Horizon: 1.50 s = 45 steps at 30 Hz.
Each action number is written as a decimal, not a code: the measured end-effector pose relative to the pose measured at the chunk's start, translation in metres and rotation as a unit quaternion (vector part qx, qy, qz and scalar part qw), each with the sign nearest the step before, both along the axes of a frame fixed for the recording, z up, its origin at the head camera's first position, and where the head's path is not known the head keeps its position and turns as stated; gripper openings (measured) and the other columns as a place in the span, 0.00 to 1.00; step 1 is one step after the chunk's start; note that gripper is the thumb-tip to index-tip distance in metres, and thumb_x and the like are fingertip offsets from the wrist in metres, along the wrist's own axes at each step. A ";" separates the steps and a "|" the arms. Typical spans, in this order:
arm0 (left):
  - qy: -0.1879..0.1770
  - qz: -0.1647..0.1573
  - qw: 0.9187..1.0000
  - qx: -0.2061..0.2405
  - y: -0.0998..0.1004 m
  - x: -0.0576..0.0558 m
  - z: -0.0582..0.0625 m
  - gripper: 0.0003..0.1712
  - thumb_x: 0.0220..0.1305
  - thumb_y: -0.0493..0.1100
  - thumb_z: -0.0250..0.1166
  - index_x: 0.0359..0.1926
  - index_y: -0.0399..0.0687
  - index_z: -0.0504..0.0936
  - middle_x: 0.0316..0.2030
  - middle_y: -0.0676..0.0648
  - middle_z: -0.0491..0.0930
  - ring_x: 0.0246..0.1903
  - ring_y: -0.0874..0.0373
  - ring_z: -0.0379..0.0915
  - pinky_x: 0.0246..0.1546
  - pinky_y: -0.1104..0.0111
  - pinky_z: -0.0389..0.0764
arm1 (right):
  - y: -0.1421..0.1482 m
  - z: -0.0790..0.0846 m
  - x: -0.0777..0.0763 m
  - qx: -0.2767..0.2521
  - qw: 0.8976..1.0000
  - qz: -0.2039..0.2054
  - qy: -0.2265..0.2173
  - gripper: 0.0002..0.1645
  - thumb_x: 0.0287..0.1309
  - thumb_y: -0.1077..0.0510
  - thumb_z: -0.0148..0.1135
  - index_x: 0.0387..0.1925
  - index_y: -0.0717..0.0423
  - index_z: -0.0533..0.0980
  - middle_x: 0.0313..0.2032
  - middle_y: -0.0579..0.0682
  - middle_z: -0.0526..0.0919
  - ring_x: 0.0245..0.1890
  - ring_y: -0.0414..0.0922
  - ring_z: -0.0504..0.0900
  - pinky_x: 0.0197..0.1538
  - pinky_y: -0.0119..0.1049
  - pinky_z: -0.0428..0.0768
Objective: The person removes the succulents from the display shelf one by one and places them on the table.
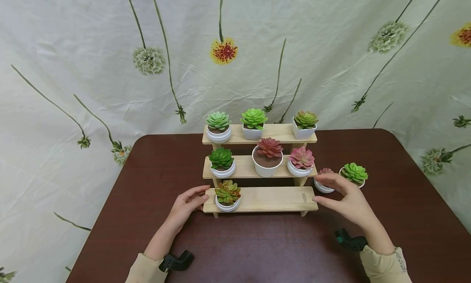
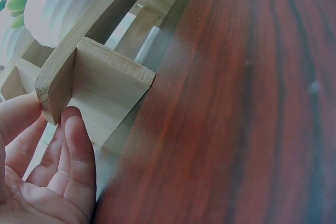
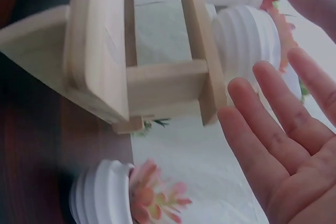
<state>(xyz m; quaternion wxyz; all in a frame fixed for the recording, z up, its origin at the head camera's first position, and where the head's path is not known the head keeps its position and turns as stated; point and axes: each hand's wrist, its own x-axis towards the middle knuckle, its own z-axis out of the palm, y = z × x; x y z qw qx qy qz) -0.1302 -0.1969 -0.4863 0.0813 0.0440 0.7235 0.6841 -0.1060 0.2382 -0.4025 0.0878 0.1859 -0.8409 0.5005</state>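
Note:
A three-tier wooden plant stand (image 1: 274,198) carries small potted succulents. My left hand (image 1: 187,205) pinches the left end of its lowest shelf; in the left wrist view the fingers (image 2: 79,145) lie at both faces of the board end. On that shelf sits a brownish-green succulent (image 1: 227,193) in a white pot. My right hand (image 1: 344,195) is held beside the shelf's right end, fingers spread and holding nothing. Behind it on the table are a partly hidden reddish succulent (image 1: 324,187) and a bright green succulent (image 1: 354,174). The right wrist view also shows the reddish one's ribbed pot (image 3: 102,192).
The middle shelf bears a dark green succulent (image 1: 221,159), a red one (image 1: 268,158) and a pink one (image 1: 301,159). Three more green-leaved pots, such as the square-potted one (image 1: 254,123), line the top shelf. A flower-printed cloth (image 1: 257,25) hangs behind the dark table (image 1: 154,168).

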 end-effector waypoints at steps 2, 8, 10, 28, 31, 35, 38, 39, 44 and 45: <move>0.000 -0.001 1.000 0.001 0.000 0.000 0.000 0.23 0.61 0.40 0.64 0.56 0.35 0.75 0.49 0.40 0.77 0.35 0.60 0.76 0.33 0.68 0.79 | -0.003 -0.001 0.000 -0.009 1.000 0.006 -0.001 0.30 0.42 0.69 0.74 0.51 0.60 0.75 0.47 0.57 0.79 0.49 0.34 0.77 0.51 0.24 0.72; -0.003 -0.001 1.000 0.000 0.000 0.000 0.001 0.24 0.61 0.40 0.65 0.57 0.35 0.75 0.50 0.39 0.76 0.36 0.59 0.76 0.33 0.68 0.79 | -0.013 -0.004 -0.002 -0.034 0.999 0.037 0.011 0.32 0.39 0.72 0.74 0.51 0.63 0.74 0.47 0.59 0.79 0.49 0.35 0.77 0.52 0.23 0.71; -0.004 0.000 1.000 -0.001 0.000 0.000 0.001 0.24 0.61 0.40 0.64 0.57 0.35 0.75 0.50 0.38 0.76 0.36 0.59 0.76 0.33 0.68 0.79 | -0.016 -0.005 -0.002 -0.033 0.998 0.048 0.013 0.33 0.39 0.71 0.74 0.52 0.63 0.74 0.48 0.58 0.79 0.50 0.36 0.77 0.52 0.24 0.71; -0.011 -0.004 1.000 0.007 0.000 0.000 0.001 0.24 0.62 0.40 0.64 0.58 0.34 0.74 0.51 0.38 0.75 0.36 0.59 0.76 0.34 0.68 0.79 | -0.056 -0.011 -0.003 -0.061 0.991 0.118 -0.006 0.37 0.40 0.68 0.75 0.56 0.60 0.71 0.51 0.55 0.77 0.52 0.50 0.77 0.55 0.32 0.72; -0.011 -0.003 1.000 0.005 -0.001 0.001 0.002 0.24 0.62 0.41 0.64 0.58 0.34 0.74 0.51 0.38 0.75 0.36 0.59 0.76 0.34 0.68 0.79 | -0.063 -0.015 -0.003 -0.064 0.989 0.130 -0.002 0.40 0.39 0.69 0.75 0.57 0.61 0.69 0.52 0.55 0.76 0.52 0.53 0.76 0.56 0.35 0.72; -0.011 -0.001 1.000 0.003 0.000 0.001 0.002 0.24 0.62 0.41 0.64 0.57 0.35 0.74 0.51 0.38 0.76 0.35 0.59 0.76 0.34 0.68 0.79 | -0.071 -0.023 -0.005 -0.078 0.986 0.150 0.005 0.42 0.38 0.68 0.76 0.58 0.62 0.67 0.54 0.56 0.75 0.54 0.52 0.74 0.57 0.38 0.71; -0.010 0.000 1.000 0.004 0.000 0.001 0.001 0.24 0.62 0.41 0.64 0.57 0.35 0.74 0.50 0.39 0.76 0.35 0.59 0.76 0.34 0.68 0.79 | -0.077 -0.027 -0.005 -0.087 0.984 0.157 -0.005 0.43 0.39 0.66 0.76 0.59 0.61 0.67 0.55 0.55 0.75 0.56 0.51 0.73 0.58 0.40 0.70; -0.010 0.000 1.000 0.004 0.000 0.001 0.001 0.24 0.62 0.41 0.64 0.57 0.35 0.74 0.50 0.39 0.76 0.35 0.59 0.76 0.34 0.68 0.79 | -0.079 -0.028 -0.005 -0.087 0.984 0.157 -0.009 0.43 0.39 0.66 0.76 0.59 0.60 0.67 0.55 0.55 0.74 0.56 0.51 0.73 0.58 0.41 0.70; -0.009 -0.003 1.000 0.006 0.000 0.000 0.001 0.24 0.62 0.40 0.64 0.57 0.34 0.74 0.50 0.39 0.76 0.35 0.60 0.76 0.34 0.68 0.79 | -0.090 -0.026 -0.003 -0.083 0.982 0.171 -0.012 0.45 0.38 0.69 0.76 0.60 0.64 0.64 0.56 0.57 0.73 0.57 0.55 0.71 0.58 0.47 0.69; -0.009 -0.003 1.000 0.005 0.000 0.000 0.002 0.24 0.62 0.40 0.64 0.57 0.35 0.74 0.50 0.39 0.76 0.35 0.60 0.76 0.34 0.68 0.79 | -0.092 -0.024 -0.002 -0.083 0.981 0.176 -0.009 0.45 0.38 0.70 0.75 0.60 0.66 0.64 0.56 0.59 0.72 0.57 0.58 0.70 0.57 0.49 0.70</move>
